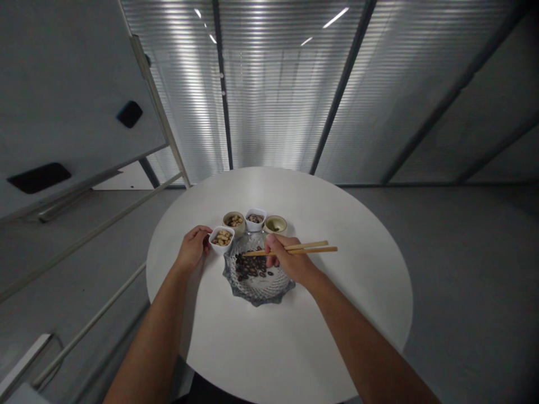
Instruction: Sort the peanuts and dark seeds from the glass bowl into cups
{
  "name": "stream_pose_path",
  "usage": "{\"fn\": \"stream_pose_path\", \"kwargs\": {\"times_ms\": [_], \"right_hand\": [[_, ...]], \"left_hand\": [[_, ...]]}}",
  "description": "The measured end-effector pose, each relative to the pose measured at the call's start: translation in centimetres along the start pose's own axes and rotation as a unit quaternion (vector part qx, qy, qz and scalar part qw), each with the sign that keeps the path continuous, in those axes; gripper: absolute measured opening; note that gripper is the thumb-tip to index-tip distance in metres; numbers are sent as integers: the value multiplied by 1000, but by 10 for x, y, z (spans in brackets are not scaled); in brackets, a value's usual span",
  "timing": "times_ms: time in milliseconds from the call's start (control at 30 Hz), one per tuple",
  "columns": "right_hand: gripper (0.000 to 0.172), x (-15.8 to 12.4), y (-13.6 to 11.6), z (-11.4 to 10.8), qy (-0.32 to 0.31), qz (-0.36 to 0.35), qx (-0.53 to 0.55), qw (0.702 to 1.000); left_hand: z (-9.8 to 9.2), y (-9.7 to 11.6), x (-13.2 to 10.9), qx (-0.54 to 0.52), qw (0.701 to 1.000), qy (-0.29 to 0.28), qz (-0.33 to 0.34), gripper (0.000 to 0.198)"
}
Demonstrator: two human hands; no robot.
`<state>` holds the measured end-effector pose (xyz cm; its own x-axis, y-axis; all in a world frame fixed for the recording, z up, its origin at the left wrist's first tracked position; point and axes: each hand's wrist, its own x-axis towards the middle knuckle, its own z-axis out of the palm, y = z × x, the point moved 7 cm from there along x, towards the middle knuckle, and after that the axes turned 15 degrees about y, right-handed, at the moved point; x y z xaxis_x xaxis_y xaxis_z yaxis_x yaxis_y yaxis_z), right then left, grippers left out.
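Note:
My right hand (290,259) is shut on a pair of wooden chopsticks (295,249), their tips over the dark seeds (250,266) in a scalloped glass dish (259,293). Nothing shows between the tips. My left hand (193,248) is curled at the left rim of a white square bowl of peanuts (221,238), and its fingertips touch or nearly touch the bowl. Behind stand a beige bowl of nuts (234,223), a white square bowl of dark-flecked nuts (255,219) and a small beige dish (275,224) with something dark in it.
All of this stands on a round white table (337,314), whose edge curves around on every side. Grey floor (463,269) surrounds it. A wheeled whiteboard (76,101) stands at the left, and a frosted, ribbed glass wall (273,95) is behind.

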<state>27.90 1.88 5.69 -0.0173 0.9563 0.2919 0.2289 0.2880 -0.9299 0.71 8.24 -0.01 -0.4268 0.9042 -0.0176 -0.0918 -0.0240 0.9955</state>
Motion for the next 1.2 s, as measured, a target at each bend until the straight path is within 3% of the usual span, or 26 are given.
{"fn": "stream_pose_path", "kwargs": {"times_ms": [367, 733, 1200], "right_hand": [[47, -1, -1, 4, 0, -7, -7, 1000], [52, -3, -5, 0, 27, -2, -10, 1000], [59, -1, -8, -4, 7, 19, 78, 997]], "left_hand": [[0, -1, 0, -1, 1000, -7, 2, 19], [1, -3, 1, -2, 1000, -4, 6, 19], [-3, 0, 0, 9, 1000, -4, 12, 18]]}}
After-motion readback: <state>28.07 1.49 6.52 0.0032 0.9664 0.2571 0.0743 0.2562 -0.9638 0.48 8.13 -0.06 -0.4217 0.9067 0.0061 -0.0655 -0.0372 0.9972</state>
